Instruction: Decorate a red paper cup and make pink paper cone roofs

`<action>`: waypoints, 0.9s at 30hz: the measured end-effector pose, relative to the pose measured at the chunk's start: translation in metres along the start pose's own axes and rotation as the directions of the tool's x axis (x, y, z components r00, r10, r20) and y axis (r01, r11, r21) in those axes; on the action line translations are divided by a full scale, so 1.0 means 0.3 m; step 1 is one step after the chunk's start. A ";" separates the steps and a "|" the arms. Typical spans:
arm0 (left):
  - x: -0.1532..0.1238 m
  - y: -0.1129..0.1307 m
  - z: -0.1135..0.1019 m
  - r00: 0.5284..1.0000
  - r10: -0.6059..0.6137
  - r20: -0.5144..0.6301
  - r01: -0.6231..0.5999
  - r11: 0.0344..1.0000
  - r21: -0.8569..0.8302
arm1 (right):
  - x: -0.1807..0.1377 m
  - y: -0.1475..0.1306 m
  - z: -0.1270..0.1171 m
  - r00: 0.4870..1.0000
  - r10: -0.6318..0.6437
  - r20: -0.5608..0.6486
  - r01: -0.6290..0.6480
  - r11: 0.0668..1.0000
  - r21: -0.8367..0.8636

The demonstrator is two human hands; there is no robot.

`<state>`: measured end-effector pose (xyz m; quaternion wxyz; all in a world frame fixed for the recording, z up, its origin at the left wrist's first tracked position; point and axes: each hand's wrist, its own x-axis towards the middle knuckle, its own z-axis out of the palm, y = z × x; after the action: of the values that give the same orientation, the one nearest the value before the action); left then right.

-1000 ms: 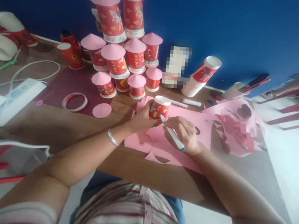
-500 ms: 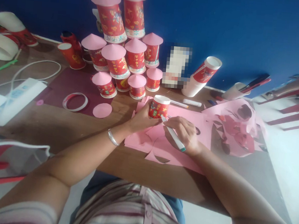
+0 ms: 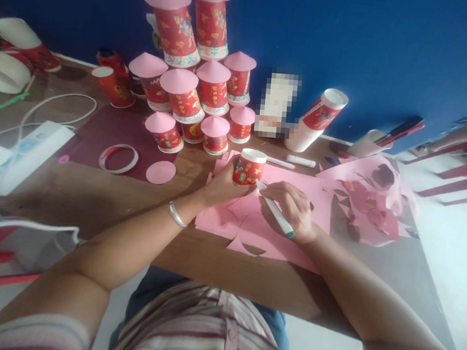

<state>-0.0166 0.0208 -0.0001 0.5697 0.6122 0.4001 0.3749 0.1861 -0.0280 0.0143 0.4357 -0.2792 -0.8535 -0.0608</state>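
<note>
A small red patterned paper cup [image 3: 249, 169] with a white rim is gripped from the left by my left hand [image 3: 223, 185]. My right hand [image 3: 291, 209] is closed around a white marker pen [image 3: 276, 216] with a green end. Its tip points at the lower right side of the cup; whether it touches, I cannot tell. Under both hands lie pink paper sheets [image 3: 292, 244] with cut-out gaps. Behind the cup rest an orange-ended marker [image 3: 280, 162] and a white pen cap or short marker [image 3: 301, 161].
Several red cups with pink cone tops [image 3: 179, 81] stand stacked against the blue wall. To the left are a paper ring [image 3: 135, 162], a pink paper disc [image 3: 161, 172] and white cables [image 3: 37, 100]. Stacked cups [image 3: 317, 120], pink scraps [image 3: 372, 207] and a pen holder [image 3: 364, 144] stand rightward.
My right hand and the marker have shifted slightly to the right, the tip moving a little along the cup's lower edge. My left hand keeps its grip on the cup.
</note>
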 end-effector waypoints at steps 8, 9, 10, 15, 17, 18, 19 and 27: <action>-0.002 0.009 0.000 1.000 -0.007 -0.006 0.007 1.000 0.020 | -0.011 0.002 0.010 1.000 -0.003 0.014 0.004 1.000 -0.005; -0.001 0.006 -0.001 1.000 0.003 -0.004 -0.003 1.000 0.016 | -0.012 0.001 0.011 1.000 -0.003 0.018 0.003 1.000 0.000; 0.000 0.003 -0.001 1.000 0.011 -0.002 -0.011 1.000 0.010 | -0.013 0.001 0.012 1.000 -0.003 0.023 0.003 1.000 0.006; 0.003 -0.002 -0.002 1.000 0.011 0.014 -0.010 1.000 -0.011 | -0.019 0.000 0.014 0.999 0.002 0.038 -0.003 1.000 0.016; 0.002 -0.002 -0.002 1.000 0.012 0.016 -0.012 1.000 -0.012 | -0.020 0.001 0.014 0.999 -0.003 0.043 0.003 1.000 0.015; 0.002 -0.002 -0.003 1.000 0.012 0.015 -0.012 1.000 -0.014 | -0.020 0.001 0.014 0.999 -0.007 0.044 0.007 1.000 0.012; 0.001 -0.003 -0.003 1.000 0.012 0.014 -0.012 1.000 -0.018 | -0.021 0.001 0.015 0.999 -0.011 0.044 0.010 1.000 0.010; 0.005 -0.010 -0.003 0.999 0.027 0.023 -0.026 0.999 -0.039 | -0.021 0.002 0.016 0.999 -0.002 0.049 0.001 1.000 0.010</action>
<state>-0.0171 0.0225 -0.0031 0.5811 0.6108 0.3780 0.3827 0.1860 -0.0286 0.0064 0.4159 -0.2778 -0.8645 -0.0502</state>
